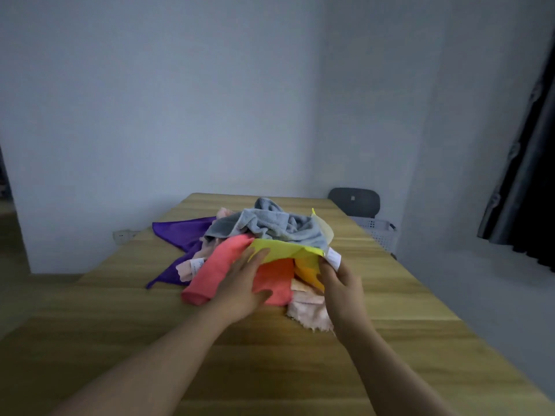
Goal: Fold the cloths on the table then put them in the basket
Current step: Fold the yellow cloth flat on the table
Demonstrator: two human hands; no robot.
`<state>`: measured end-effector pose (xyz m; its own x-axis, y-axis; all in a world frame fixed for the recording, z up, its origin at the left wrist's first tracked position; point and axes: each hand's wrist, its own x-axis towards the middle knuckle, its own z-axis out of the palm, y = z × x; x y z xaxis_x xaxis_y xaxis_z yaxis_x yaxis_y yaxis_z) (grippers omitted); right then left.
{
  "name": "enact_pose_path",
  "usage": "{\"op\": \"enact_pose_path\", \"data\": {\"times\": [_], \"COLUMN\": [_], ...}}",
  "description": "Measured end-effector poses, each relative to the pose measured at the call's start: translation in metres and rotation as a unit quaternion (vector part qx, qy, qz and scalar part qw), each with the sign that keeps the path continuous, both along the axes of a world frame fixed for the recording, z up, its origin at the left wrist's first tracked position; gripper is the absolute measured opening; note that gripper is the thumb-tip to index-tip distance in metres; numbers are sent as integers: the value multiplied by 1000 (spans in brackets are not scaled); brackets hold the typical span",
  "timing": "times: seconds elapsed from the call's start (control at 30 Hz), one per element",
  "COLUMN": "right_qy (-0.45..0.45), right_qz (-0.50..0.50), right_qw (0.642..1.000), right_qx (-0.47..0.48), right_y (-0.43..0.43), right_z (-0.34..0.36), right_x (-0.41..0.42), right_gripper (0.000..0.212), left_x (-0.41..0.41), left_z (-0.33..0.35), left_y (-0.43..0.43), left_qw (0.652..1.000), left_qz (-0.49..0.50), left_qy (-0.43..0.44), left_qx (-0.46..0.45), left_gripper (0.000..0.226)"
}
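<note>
Pile of cloths (192,235) is heaped mid-bench (270,370), grey towel (270,225) on top. My right grip (342,283) pinches the yellow cloth (285,249) by its white tag (334,258). My left grip (240,283) lies flat, fingers straight on the coral cloth (210,274). The white basket (377,229) sits past the bench's far right edge, and I can't see what's in it.

A pile (270,235) of unfolded cloths lies mid-table (270,361). A crumpled grey towel (279,225) sits on top. A purple cloth (180,232) spreads flat underneath, out to the left. A coral cloth (214,273) lies rolled at front left. A yellow cloth (285,250) with a white label (334,259) has its near edge lifted, pinched by the right hand (342,283); the left hand (240,286) touches it with straight fingers. Under it lie an orange cloth (307,270) and a frayed pink cloth (309,315). A white perforated basket (379,232) stands beyond the table's far right edge.
</note>
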<state>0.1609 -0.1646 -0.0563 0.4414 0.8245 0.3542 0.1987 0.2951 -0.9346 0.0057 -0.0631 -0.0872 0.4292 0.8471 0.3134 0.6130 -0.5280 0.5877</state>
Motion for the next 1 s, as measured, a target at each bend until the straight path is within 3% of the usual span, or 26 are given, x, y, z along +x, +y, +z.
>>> {"op": "enact_pose_path", "data": {"times": [0.13, 0.17, 0.2, 0.3, 0.33, 0.5, 0.63, 0.7, 0.77, 0.87, 0.93, 1.0], "right_qy": [19, 26, 32, 33, 31, -9, -49, -66, -81, -217, -350, -434], "right_qz": [11, 15, 18, 12, 12, 35, 47, 93, 122, 17, -35, -22], "right_qw": [998, 998, 997, 996, 996, 997, 998, 990, 979, 958, 910, 864], "right_qx": [52, 62, 68, 78, 81, 72, -11, -78, -144, -186, -220, -254], "right_y": [-13, -16, -20, -31, -34, -56, -80, -88, -93, -86, -78, -74], "right_z": [15, 16, 16, 14, 14, 2, -21, -29, -33, -44, -51, -57], "right_x": [0, 0, 0, -2, -4, -6, 3, 7, 8, 10, 8, -1], "right_gripper": [23, 23, 23, 21, 21, 23, 50, 68, 70, 54, 38, 29], "left_x": [5, 4, 4, 7, 10, 8, -19, -40, -58, -76, -80, -76], "left_z": [20, 23, 25, 15, 6, -38, -44, -41, -37, -29, -33, -41], "left_y": [-2, -2, -4, -21, -27, -52, -66, -66, -66, -75, -75, -76], "left_qw": [994, 994, 995, 997, 996, 998, 999, 998, 991, 981, 978, 985], "left_qz": [64, 52, 25, -69, -67, 65, 45, 14, -2, -5, 57, 146], "left_qy": [-57, -57, -54, 18, 49, 10, -9, 55, 103, -13, -83, 51], "left_qx": [73, 82, 74, 13, 9, -11, -23, -21, -80, -193, -180, -72], "left_gripper": [18, 14, 18, 75, 82, 32, 29, 35, 33, 28, 32, 33]}}
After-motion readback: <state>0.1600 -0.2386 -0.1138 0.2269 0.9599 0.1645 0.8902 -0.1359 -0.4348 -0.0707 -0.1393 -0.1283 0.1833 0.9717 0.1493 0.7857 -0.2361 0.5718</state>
